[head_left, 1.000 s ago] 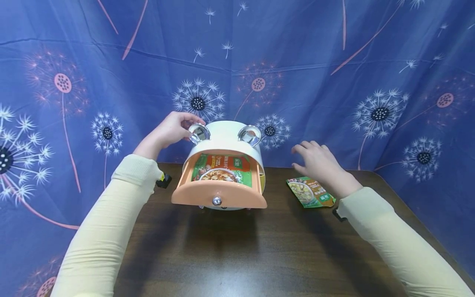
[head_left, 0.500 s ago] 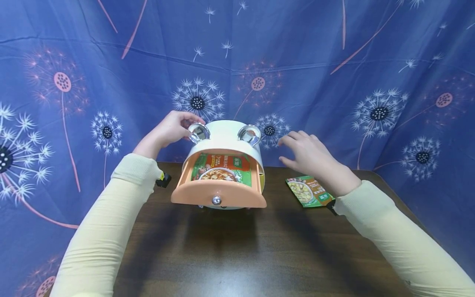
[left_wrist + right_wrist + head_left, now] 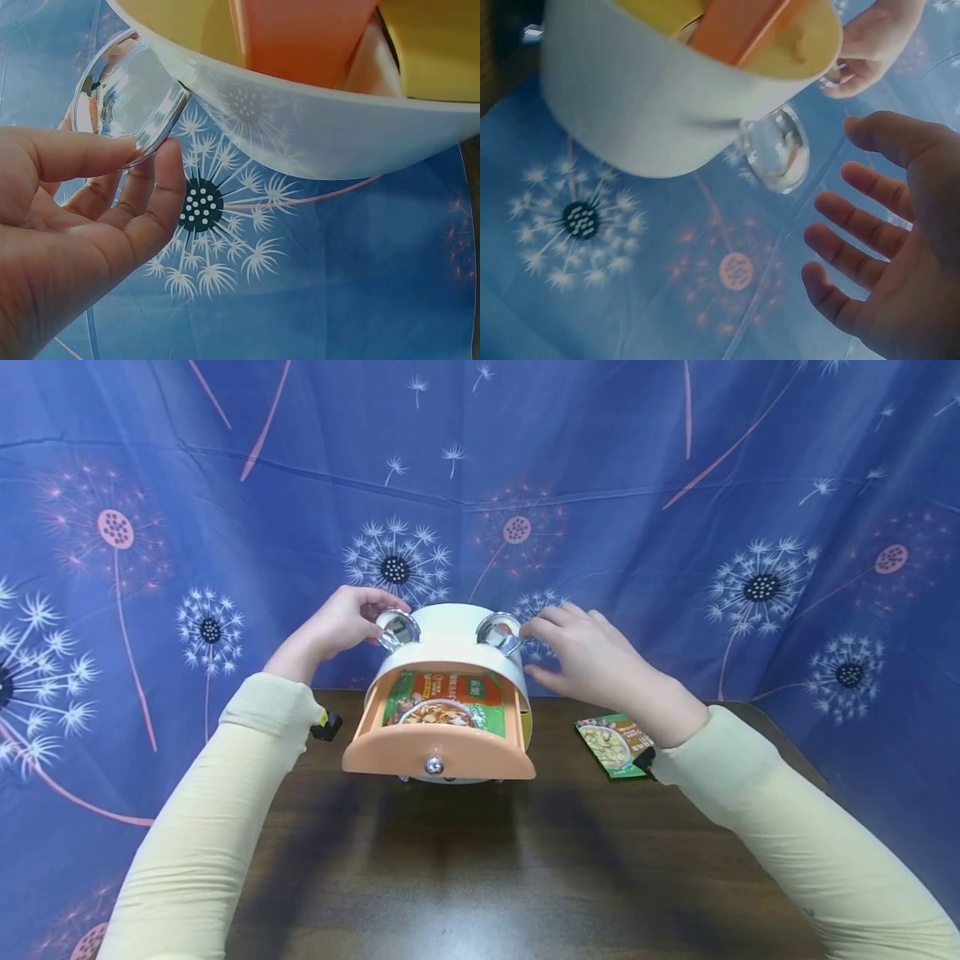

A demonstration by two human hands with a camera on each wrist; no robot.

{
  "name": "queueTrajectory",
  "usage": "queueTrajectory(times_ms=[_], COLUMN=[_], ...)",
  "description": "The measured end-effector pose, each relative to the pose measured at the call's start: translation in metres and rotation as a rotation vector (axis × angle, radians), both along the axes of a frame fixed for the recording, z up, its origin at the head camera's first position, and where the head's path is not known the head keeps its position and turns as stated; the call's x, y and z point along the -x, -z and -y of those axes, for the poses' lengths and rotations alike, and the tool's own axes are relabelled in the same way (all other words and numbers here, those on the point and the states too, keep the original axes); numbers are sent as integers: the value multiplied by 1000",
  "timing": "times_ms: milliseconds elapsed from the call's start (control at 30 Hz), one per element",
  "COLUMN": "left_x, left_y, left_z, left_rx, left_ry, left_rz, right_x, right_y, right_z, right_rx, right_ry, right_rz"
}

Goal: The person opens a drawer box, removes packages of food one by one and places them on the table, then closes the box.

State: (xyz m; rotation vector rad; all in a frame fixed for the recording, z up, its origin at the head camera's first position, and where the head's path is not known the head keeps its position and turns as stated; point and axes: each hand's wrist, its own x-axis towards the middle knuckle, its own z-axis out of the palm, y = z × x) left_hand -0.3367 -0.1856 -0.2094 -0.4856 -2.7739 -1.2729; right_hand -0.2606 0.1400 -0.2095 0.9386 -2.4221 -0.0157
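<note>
A white alarm-clock-shaped box (image 3: 451, 639) with two chrome bells stands on the table, its orange drawer (image 3: 480, 758) pulled out. Inside the drawer lies a green and red food packet (image 3: 487, 714). My left hand (image 3: 335, 620) pinches the left chrome bell (image 3: 142, 94) between thumb and fingers. Beside the right chrome bell (image 3: 776, 150) is my right hand (image 3: 588, 653), its fingers spread and loosely bent. The right wrist view shows a gap between those fingers and the bell, with nothing held.
A second green and brown food packet (image 3: 609, 748) lies on the brown wooden table (image 3: 465, 860), right of the box and partly under my right forearm. Behind everything hangs a blue cloth (image 3: 630, 460) with a dandelion print.
My right hand has moved left from above the loose packet to beside the right bell. The left hand keeps its hold on the left bell, and the drawer stays out.
</note>
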Motion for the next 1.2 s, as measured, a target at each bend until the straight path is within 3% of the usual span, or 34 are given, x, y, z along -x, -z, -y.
queueTrajectory(times_ms=[233, 500, 900, 1200], left_x=[0, -3, -3, -5], left_y=[0, 1, -1, -3], left_z=[1, 0, 1, -2], left_rx=[12, 10, 16, 22], left_ry=[0, -5, -8, -3], left_rz=[2, 2, 8, 2], right_x=[-8, -12, -6, 2], right_y=[-4, -8, 3, 11], right_z=[23, 48, 77, 88], right_rx=[-22, -14, -84, -142], right_ry=[-58, -145, -213, -270], right_rz=[-3, 89, 267, 478])
